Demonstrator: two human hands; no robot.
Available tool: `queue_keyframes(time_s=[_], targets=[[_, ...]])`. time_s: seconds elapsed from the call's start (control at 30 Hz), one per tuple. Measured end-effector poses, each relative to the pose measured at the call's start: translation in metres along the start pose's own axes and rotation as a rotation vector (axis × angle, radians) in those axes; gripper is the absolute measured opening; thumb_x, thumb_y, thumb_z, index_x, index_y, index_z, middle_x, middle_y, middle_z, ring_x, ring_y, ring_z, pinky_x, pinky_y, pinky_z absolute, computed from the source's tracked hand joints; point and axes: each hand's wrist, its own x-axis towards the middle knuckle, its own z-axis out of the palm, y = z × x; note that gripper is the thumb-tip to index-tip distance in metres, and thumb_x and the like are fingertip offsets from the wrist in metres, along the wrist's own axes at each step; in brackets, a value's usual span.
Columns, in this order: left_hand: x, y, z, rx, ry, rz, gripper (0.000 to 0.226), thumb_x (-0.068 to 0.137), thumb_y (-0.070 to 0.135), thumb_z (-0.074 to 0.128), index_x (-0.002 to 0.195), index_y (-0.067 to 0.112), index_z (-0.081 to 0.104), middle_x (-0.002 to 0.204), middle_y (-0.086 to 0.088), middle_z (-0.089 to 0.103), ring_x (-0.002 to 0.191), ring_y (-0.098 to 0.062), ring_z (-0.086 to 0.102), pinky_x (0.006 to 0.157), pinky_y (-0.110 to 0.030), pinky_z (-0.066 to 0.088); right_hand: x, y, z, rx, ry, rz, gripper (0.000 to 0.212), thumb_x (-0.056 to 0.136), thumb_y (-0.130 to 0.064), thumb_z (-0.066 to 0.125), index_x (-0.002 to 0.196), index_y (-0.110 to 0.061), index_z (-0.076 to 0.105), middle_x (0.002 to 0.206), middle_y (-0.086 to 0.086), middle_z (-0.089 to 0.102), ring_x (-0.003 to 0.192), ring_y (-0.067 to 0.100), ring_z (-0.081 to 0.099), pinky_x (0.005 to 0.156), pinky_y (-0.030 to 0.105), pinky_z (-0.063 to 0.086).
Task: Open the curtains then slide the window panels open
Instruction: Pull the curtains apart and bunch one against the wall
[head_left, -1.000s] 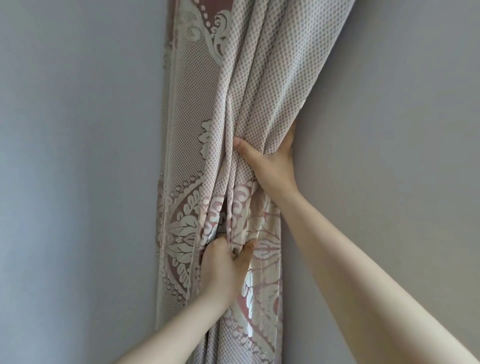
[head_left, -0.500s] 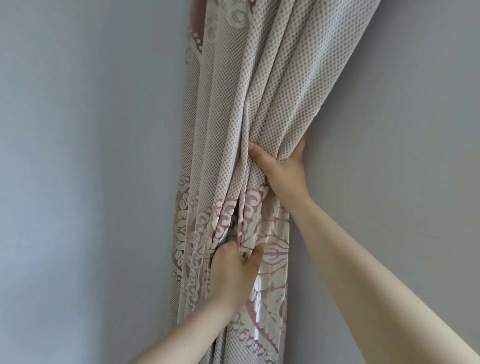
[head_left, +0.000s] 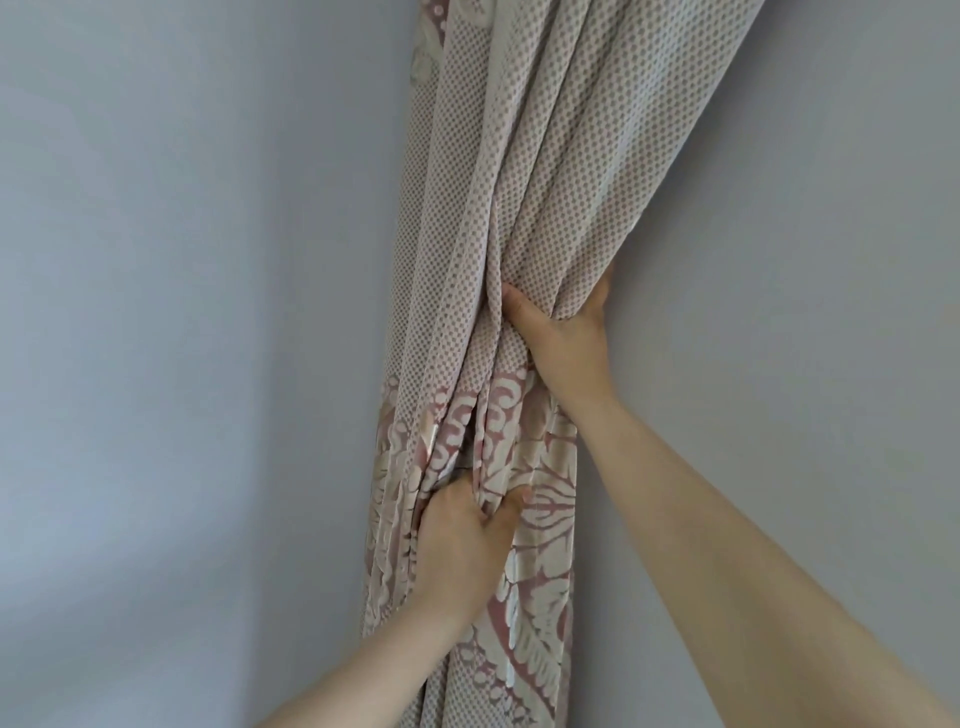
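Note:
A pink and cream curtain (head_left: 545, 171), dotted above and leaf-patterned below, hangs bunched into folds in the corner between two grey walls. My right hand (head_left: 563, 338) wraps around the gathered folds from the right, thumb in front and fingers behind. Lower down, my left hand (head_left: 465, 535) pinches a fold of the patterned part between thumb and fingers. No window panel shows in this view.
A grey wall (head_left: 182, 312) fills the left side and another grey wall (head_left: 805, 260) the right. The curtain's lower end runs out of the frame at the bottom.
The bunched curtain and both hands have shifted to the right in the view. The folds are gathered tighter than a second ago. Both grips are unchanged.

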Motion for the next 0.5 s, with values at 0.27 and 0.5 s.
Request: queue_keyframes(time_s=[0.27, 0.5], targets=[[0.058, -0.061, -0.002, 0.027, 0.055, 0.012, 0.018, 0.086, 0.025, 0.066, 0.104, 0.026, 0.068, 0.076, 0.019, 0.066, 0.060, 0.009, 0.058, 0.061, -0.004, 0.041, 0.031, 0.059, 0.068, 0.044, 0.009, -0.024, 0.110, 0.064, -0.050, 0.080, 0.152, -0.020, 0.021, 0.150, -0.005, 0.038, 0.136, 0.008, 0.040, 0.115, 0.038, 0.035], [0.096, -0.105, 0.008, 0.034, 0.094, -0.072, 0.026, 0.086, 0.029, 0.065, 0.111, 0.021, 0.066, 0.084, 0.009, 0.073, 0.068, -0.002, 0.064, 0.075, -0.021, 0.053, 0.051, 0.108, 0.110, 0.021, -0.002, -0.037, 0.108, 0.066, -0.055, 0.075, 0.153, -0.024, 0.019, 0.153, -0.004, 0.036, 0.140, 0.014, 0.036, 0.115, 0.044, 0.033]])
